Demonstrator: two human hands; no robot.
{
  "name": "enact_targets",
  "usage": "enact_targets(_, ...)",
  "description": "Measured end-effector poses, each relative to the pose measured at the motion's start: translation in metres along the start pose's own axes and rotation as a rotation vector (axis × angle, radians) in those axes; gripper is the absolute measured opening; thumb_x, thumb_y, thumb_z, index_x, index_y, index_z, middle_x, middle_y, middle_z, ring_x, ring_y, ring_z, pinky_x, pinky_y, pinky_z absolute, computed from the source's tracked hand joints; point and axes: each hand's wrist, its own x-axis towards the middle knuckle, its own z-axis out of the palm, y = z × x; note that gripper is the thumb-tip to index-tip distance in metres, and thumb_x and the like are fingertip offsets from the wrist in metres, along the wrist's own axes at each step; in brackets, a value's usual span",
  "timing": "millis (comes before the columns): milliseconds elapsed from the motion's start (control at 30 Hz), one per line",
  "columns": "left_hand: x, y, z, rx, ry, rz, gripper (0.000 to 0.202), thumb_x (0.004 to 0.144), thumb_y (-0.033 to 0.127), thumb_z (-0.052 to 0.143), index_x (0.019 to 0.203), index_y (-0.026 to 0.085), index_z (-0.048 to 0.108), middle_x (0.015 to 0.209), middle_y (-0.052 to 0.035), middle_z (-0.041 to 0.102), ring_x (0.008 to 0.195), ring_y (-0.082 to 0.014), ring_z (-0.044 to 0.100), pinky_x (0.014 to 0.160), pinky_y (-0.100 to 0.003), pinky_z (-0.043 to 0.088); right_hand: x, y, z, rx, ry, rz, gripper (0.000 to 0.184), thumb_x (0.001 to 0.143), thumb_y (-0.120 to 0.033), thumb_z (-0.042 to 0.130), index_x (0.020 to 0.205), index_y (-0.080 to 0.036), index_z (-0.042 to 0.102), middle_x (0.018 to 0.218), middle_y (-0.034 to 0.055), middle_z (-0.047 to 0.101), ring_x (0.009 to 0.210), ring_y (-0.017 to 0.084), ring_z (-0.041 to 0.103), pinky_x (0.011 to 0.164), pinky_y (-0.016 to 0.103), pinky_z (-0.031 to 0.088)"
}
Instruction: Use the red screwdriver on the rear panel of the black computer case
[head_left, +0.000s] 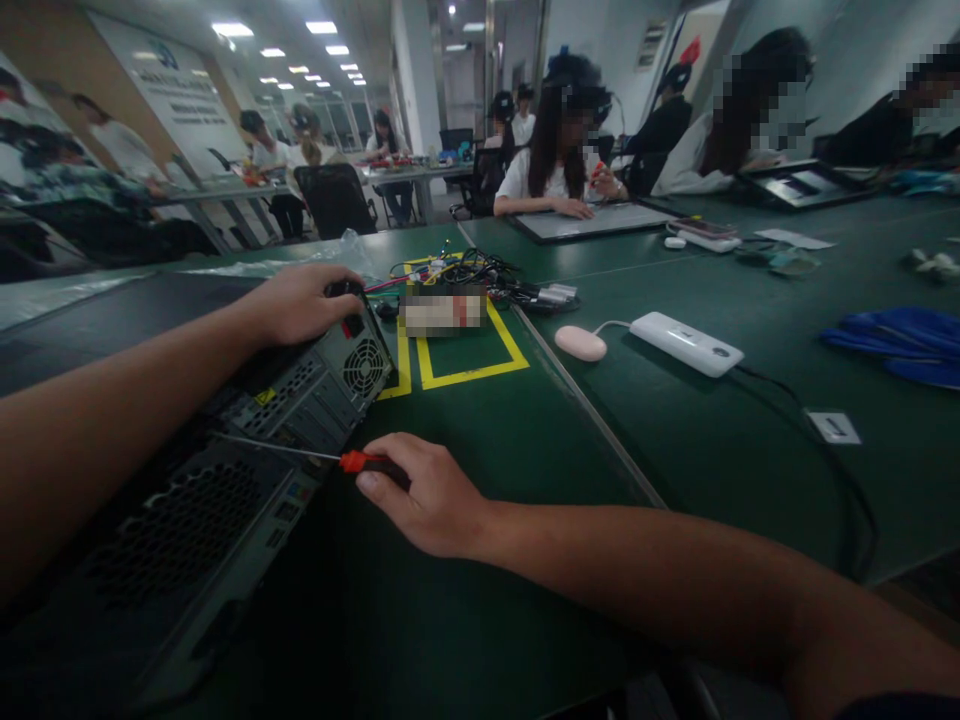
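A black and grey desktop computer case (307, 395) lies on the table at the left, its rear side with a round fan grille (365, 366), slots and ports turned toward the right. Over its far upper corner curls my left hand (304, 298), gripping the edge. My right hand (427, 495) is closed around a screwdriver (352, 461) with a red and black handle. The thin shaft points left across the rear of the case. Its tip meets the dark area near the slots, though I cannot tell whether it sits in a screw.
Beyond the case lie bundled cables (487, 270) and a blurred-out box (442, 311) by yellow tape (472, 379). Farther right are a pink mouse-shaped object (581, 343), a white power bank (686, 344) with a cable, and blue gloves (900, 340). Several people work across the table.
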Motion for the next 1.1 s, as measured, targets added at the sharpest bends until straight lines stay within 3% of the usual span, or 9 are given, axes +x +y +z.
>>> enact_targets(233, -0.0019, 0.0048, -0.0008, 0.000, -0.004, -0.023, 0.070, 0.088, 0.053, 0.044, 0.142, 0.015, 0.067, 0.143, -0.0170, 0.070, 0.131, -0.0372, 0.064, 0.113, -0.050, 0.048, 0.0000, 0.0012, 0.0002, -0.010, -0.017, -0.045, 0.019, 0.110, -0.033, 0.054, 0.115, -0.018, 0.065, 0.108, 0.0068, 0.071, 0.100, 0.020, 0.067, 0.094, 0.036, 0.053)
enact_targets(467, -0.0014, 0.0036, -0.0012, -0.005, -0.011, -0.019, 0.070, 0.088, 0.053, 0.043, 0.143, 0.015, 0.066, 0.145, -0.0168, 0.069, 0.132, -0.0362, 0.063, 0.114, -0.049, 0.047, -0.0025, -0.0033, -0.0018, 0.049, -0.030, 0.018, 0.027, 0.099, -0.035, 0.069, 0.119, -0.023, 0.055, 0.101, 0.0021, 0.068, 0.088, 0.019, 0.066, 0.080, 0.033, 0.055)
enact_targets(600, -0.0007, 0.0015, -0.0005, -0.005, -0.013, 0.000, 0.070, 0.089, 0.054, 0.043, 0.142, 0.015, 0.067, 0.143, -0.0164, 0.070, 0.131, -0.0353, 0.064, 0.113, -0.048, 0.048, -0.0019, 0.0004, 0.0002, 0.045, -0.023, 0.014, 0.020, 0.100, -0.031, 0.066, 0.114, -0.023, 0.054, 0.101, 0.0022, 0.067, 0.087, 0.019, 0.065, 0.080, 0.033, 0.054)
enact_targets(1100, -0.0002, 0.0003, 0.0018, 0.005, 0.017, 0.004, 0.071, 0.088, 0.053, 0.043, 0.141, 0.013, 0.067, 0.141, -0.0185, 0.070, 0.129, -0.0369, 0.065, 0.112, -0.050, 0.048, -0.0013, 0.0004, -0.0008, 0.028, -0.019, 0.008, 0.019, 0.102, -0.036, 0.064, 0.113, -0.022, 0.057, 0.099, 0.0023, 0.066, 0.086, 0.019, 0.063, 0.081, 0.033, 0.050)
